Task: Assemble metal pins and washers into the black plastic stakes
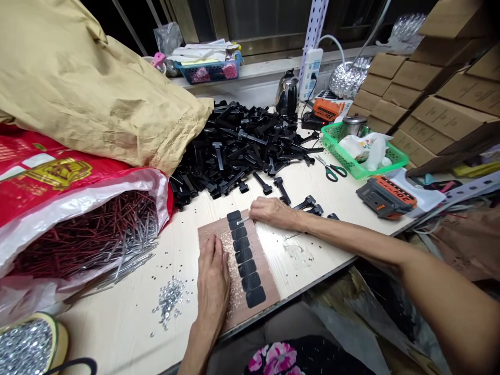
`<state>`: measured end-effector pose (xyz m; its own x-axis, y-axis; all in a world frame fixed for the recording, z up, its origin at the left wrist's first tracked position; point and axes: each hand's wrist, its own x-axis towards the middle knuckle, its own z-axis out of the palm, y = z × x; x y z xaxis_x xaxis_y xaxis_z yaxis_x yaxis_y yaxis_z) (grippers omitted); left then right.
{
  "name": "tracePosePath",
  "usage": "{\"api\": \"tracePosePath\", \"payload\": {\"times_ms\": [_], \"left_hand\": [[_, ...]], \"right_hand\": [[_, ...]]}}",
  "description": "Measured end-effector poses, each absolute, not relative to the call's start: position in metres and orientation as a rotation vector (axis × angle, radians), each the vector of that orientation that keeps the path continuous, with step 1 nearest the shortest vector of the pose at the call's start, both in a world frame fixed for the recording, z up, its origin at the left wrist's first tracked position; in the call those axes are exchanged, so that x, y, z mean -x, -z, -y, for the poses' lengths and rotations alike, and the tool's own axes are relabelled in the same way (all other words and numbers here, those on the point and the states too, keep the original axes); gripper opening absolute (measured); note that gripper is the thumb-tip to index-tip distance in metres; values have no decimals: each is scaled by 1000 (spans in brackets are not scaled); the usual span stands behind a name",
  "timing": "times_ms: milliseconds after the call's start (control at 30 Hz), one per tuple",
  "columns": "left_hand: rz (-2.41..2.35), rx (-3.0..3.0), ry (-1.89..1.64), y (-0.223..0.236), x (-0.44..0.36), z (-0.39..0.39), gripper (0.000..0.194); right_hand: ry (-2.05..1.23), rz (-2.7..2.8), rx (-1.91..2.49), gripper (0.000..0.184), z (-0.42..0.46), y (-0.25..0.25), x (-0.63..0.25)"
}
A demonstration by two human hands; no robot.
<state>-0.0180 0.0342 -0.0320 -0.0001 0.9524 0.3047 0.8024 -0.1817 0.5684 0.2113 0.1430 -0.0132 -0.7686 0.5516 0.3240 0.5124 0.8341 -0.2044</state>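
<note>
A brown board (pixel 267 268) lies at the table's front edge, with a column of black rounded-square pads (pixel 247 268) on it and pale crumbs scattered beside them. My left hand (pixel 213 281) rests flat on the board's left side, fingers stretched out. At the upper right of the board, my right hand (pixel 269 212) is closed on a thin pale stick-like tool (pixel 242 221). Its tip is over one of the upper pads; whether it touches cannot be made out. Left of my left hand lies a small heap of shiny bits (pixel 171 297).
Behind the board is a large pile of black plastic parts (pixel 234 146). A red sack (pixel 89 192) of thin metal rods lies left, a tub (pixel 60 338) of shiny bits below it. Scissors (pixel 332 171), a green basket (pixel 330 140), a battery (pixel 386 197) and cardboard boxes (pixel 449 125) stand right.
</note>
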Motion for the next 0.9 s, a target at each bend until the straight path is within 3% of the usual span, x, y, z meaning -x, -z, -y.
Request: {"api": "tracePosePath", "payload": {"times_ms": [133, 300, 433, 567, 733, 900], "left_hand": [[-1876, -2101, -895, 32, 16, -34, 45], [-1897, -2155, -861, 33, 16, -34, 45], [-1882, -2148, -862, 33, 17, -34, 45], [-1891, -2126, -845, 29, 15, -34, 46], [-1914, -2160, -801, 28, 13, -35, 45], [-1932, -2196, -822, 32, 14, -36, 43]], "right_hand": [[-229, 2860, 454, 28, -139, 10, -216], [-177, 2745, 658, 27, -143, 5, -216], [-170, 2857, 274, 25, -137, 1, -219], [-259, 2757, 737, 27, -141, -5, -222], [-290, 2862, 385, 23, -139, -8, -225], [-253, 2827, 689, 23, -139, -9, -225]]}}
